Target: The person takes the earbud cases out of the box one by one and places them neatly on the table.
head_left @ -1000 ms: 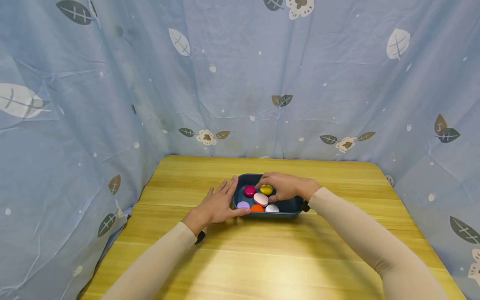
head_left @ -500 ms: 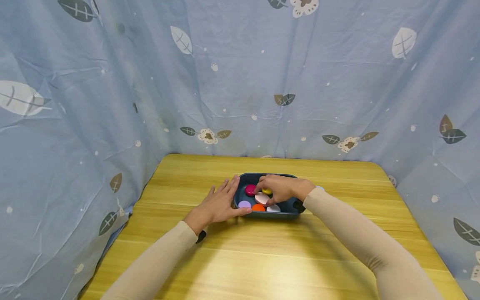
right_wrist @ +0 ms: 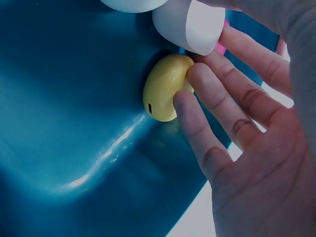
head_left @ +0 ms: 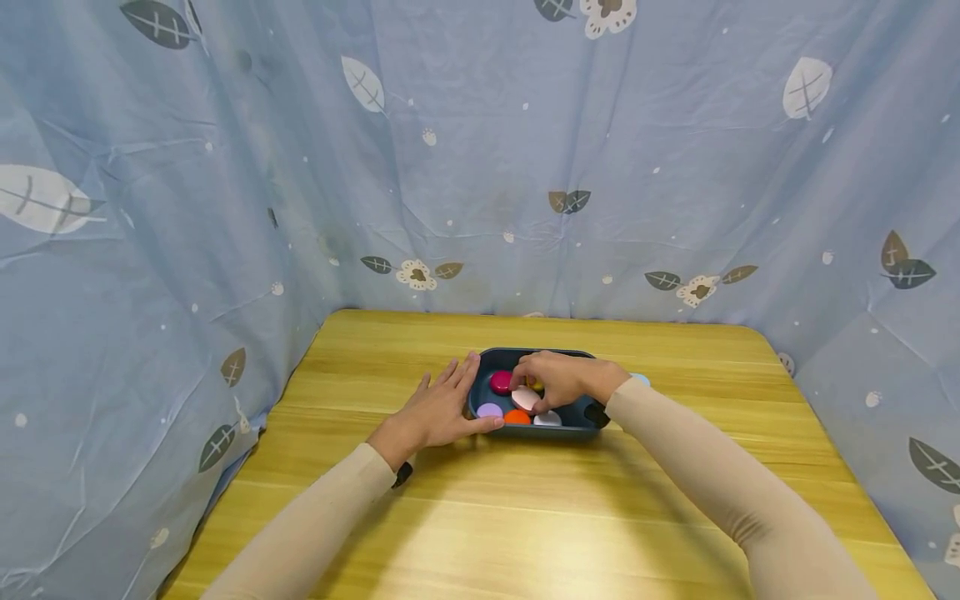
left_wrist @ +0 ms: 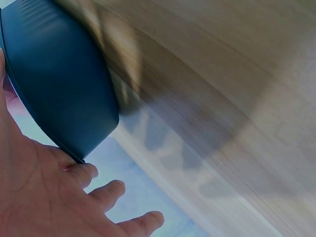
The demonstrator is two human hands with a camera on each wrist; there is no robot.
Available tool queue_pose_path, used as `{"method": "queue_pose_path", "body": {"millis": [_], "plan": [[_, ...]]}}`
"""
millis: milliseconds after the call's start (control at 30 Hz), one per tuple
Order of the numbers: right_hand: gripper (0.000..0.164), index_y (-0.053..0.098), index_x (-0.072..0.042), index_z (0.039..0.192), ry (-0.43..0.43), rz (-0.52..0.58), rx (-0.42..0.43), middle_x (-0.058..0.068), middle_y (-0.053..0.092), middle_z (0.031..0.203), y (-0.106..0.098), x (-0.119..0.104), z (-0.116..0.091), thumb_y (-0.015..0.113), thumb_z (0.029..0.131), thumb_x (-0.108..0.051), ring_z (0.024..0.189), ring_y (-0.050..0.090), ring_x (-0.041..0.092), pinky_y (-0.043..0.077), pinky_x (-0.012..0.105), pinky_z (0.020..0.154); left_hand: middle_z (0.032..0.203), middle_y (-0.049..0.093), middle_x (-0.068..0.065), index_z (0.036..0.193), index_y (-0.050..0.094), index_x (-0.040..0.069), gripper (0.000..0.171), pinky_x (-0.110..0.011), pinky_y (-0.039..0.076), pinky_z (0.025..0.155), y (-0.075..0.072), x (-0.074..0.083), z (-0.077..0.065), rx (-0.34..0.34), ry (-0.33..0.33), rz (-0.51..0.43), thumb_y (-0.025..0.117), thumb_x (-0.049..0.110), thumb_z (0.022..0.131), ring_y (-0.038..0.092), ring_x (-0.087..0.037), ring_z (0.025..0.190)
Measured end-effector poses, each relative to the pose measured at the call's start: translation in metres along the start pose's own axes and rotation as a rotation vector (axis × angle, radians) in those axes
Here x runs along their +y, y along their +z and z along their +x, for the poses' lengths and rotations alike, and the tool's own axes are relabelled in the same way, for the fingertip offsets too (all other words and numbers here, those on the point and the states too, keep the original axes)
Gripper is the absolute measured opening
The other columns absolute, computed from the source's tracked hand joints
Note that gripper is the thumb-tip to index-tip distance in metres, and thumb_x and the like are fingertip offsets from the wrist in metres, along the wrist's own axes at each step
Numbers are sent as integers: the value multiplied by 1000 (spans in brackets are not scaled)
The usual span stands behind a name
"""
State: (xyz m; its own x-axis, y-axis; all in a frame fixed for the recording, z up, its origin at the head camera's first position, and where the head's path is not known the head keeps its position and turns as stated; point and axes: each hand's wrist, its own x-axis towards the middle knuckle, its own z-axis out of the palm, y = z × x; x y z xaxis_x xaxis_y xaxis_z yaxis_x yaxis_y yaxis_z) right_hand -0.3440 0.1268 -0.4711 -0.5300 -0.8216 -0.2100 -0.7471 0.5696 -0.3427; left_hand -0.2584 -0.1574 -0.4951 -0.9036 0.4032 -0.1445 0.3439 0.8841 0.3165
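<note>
A dark blue tray (head_left: 551,432) stands on the wooden table. My left hand (head_left: 431,412) rests at its left end, fingers extended over the corner and thumb along the front rim. Inside the tray, my right hand (head_left: 561,377) pinches a pale pink oval piece (head_left: 525,398), smooth like a pebble, between thumb and index finger. Its flat face (right_wrist: 205,27) shows tilted in the right wrist view. The other fingertips lie against a glossy yellow oval (right_wrist: 165,89) with a small dark slot. Around them sit a crimson piece (head_left: 501,382), a lilac one (head_left: 490,411), an orange one (head_left: 517,417) and a white one (head_left: 548,419).
The wooden table (head_left: 480,508) spreads in front of the tray and to both sides. Behind my right wrist peeks a light blue thing (head_left: 640,378), mostly hidden. A blue curtain (head_left: 480,167) with leaf prints surrounds the table at the back and sides.
My right hand has moved slightly left and down over the yellow piece, and its thumb and index finger have closed on the pale pink oval. The left hand stays at the tray's end.
</note>
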Motion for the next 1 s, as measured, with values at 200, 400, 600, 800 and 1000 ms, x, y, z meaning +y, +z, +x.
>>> {"method": "queue_pose_path", "body": {"millis": [200,400,600,800,1000], "plan": [[47,76,-13,142,-14,56,53,5,75,136,1,4,-4,94,100,-22,114,72,21,65,39,109,200,7,0,190,3,21,127,-80,16,144,2,1,1,1,-4,6,54,96,101,14,-37,186],[53,75,-9,150,-46,119,150,7,74,135,-6,10,-14,91,100,-21,112,74,21,68,48,106,200,7,0,190,1,21,128,-80,16,144,2,1,1,-2,-11,12,55,95,101,14,-37,186],[53,77,-8,149,-22,147,229,8,72,131,-17,16,-32,90,100,-24,112,71,25,66,53,107,200,7,-1,190,2,21,127,-80,17,144,0,2,1,0,-9,16,56,94,101,14,-38,186],[50,74,-8,145,82,254,282,10,70,135,-23,29,-58,91,100,-21,120,71,24,65,53,115,200,7,0,190,2,21,128,-80,17,144,1,1,1,-1,-13,11,57,94,101,15,-38,186],[47,74,-3,142,150,287,366,16,68,134,-27,48,-90,90,100,-14,123,76,34,67,59,112,200,6,1,190,3,21,128,-80,15,144,1,1,0,-1,-8,-3,57,94,101,14,-37,186]]}}
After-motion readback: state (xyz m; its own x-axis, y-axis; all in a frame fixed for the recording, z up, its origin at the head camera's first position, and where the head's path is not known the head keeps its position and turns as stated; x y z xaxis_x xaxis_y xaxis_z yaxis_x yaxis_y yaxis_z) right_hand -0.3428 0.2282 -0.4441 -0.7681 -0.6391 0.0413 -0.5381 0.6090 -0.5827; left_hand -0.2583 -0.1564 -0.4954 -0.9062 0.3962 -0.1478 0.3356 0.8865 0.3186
